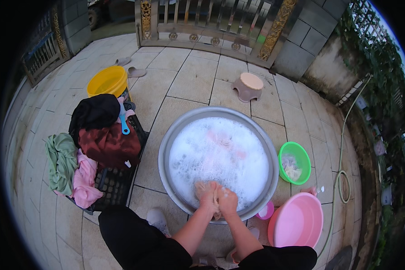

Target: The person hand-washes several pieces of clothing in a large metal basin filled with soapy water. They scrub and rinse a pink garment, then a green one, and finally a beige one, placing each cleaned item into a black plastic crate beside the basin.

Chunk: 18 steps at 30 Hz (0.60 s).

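A large grey round basin (163, 148) full of white suds stands before me. At its near rim my left hand (210, 197) and my right hand (227, 199) are side by side, both closed on one wet beige cloth (202, 189). Part of that cloth hangs below the hands at the rim, and part lies at the foam. Farther out in the suds, pinkish fabric (222, 140) shows partly through the foam; the rest of it is hidden.
Left, a black crate (116, 189) bears clothes (109, 141) and a blue-handled brush (124, 123), near a yellow bucket (108, 81). Right are a green basin (294, 148), a pink basin (298, 219), a small pink bowl (266, 211) and a hose (341, 148). A stool (248, 87) stands beyond.
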Available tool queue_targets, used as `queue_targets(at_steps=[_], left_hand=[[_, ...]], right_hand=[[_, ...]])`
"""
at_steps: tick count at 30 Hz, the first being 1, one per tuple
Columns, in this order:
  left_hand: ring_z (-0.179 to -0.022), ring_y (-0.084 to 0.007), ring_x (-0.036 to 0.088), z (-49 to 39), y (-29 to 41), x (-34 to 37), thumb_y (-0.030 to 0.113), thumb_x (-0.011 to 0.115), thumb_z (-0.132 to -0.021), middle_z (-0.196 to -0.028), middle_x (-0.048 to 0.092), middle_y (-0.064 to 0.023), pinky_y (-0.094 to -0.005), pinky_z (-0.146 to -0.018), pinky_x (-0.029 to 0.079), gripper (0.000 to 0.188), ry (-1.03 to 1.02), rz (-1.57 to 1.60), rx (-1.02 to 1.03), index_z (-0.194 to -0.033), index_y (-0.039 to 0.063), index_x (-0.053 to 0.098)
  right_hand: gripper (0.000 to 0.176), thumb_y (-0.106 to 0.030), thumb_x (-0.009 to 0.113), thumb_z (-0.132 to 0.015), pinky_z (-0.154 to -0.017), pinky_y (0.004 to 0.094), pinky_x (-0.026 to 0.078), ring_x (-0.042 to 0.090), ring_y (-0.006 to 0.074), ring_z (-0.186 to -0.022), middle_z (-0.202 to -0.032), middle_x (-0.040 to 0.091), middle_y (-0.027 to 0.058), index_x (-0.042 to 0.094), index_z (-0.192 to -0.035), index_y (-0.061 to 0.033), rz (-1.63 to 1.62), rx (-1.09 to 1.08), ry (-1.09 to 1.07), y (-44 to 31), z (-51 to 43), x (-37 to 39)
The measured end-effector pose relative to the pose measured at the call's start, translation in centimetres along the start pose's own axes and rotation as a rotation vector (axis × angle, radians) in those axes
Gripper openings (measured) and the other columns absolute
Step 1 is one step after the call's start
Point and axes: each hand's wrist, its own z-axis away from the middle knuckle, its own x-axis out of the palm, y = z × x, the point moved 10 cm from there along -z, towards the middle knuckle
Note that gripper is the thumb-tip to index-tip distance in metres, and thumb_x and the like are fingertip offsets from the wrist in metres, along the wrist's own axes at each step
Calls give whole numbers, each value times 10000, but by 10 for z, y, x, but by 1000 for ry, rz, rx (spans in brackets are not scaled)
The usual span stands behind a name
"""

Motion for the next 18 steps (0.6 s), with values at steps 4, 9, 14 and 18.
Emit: queue_targets(at_steps=[4, 9, 14, 18], left_hand=[[-821, -220, 567, -4, -2, -6, 408, 502, -826, -924, 570, -90, -370, -695, 487, 370, 9, -76, -127, -980, 72, 516], [-986, -199, 490, -19, 22, -22, 592, 401, -793, -1157, 474, -117, -312, -825, 415, 706, -95, -518, -58, -1224, 33, 388], [-974, -231, 493, -31, -23, -10, 504, 359, -848, -1131, 488, -110, -339, -822, 415, 602, -215, -613, -197, -1160, -7, 423], [-889, -229, 536, -74, -30, -36, 422, 376, -865, -1015, 542, -107, -348, -769, 452, 449, -451, 72, -181, -1049, 28, 487]], right_hand=[[394, -369, 484, -820, -665, 371, 431, 561, 294, -680, -717, 594, 188, 615, -839, 2, -57, 151, -208, 15, -3, 6], [357, -336, 423, -880, -547, 261, 410, 460, 105, -574, -655, 493, 29, 518, -786, -5, -761, 208, -106, -5, -46, -39], [234, -294, 478, -847, -606, 311, 427, 509, 188, -650, -696, 521, 74, 476, -881, -62, -233, -145, -107, -40, 10, -5], [271, -304, 547, -788, -639, 394, 444, 569, 322, -716, -737, 586, 174, 517, -882, -52, 147, -212, -50, -62, 36, 19]])
